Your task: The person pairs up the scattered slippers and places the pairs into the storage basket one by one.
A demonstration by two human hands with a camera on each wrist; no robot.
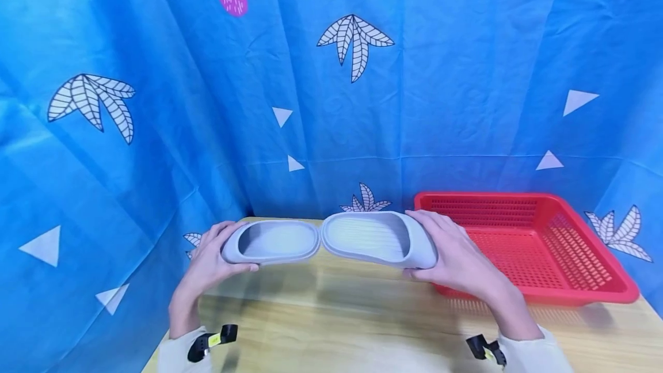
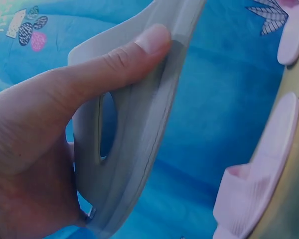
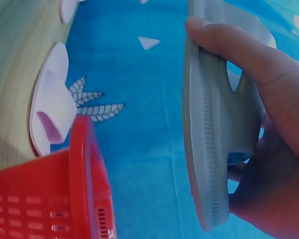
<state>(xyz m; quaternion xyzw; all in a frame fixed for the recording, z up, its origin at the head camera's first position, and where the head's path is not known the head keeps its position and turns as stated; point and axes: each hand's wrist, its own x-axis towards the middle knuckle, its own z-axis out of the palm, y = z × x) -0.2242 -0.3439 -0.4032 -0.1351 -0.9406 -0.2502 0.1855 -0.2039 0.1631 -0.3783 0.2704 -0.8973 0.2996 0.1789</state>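
Note:
Two light grey slippers are held up over the wooden table in the head view, their heel ends meeting in the middle. My left hand (image 1: 209, 255) grips the left slipper (image 1: 282, 239) at its toe end, with the thumb along the near side. At the other end, my right hand (image 1: 456, 249) holds the right slipper (image 1: 365, 235) the same way. In the left wrist view the thumb presses the side of the grey slipper (image 2: 154, 114). The right wrist view has the fingers around the strap part of its grey slipper (image 3: 204, 124).
A red perforated basket (image 1: 570, 295) stands on the table (image 1: 321, 315) at the right. Pink slippers appear on the table in both wrist views, one pink slipper (image 2: 259, 174) low at the right of the left wrist view. A patterned blue curtain (image 1: 445, 91) hangs behind.

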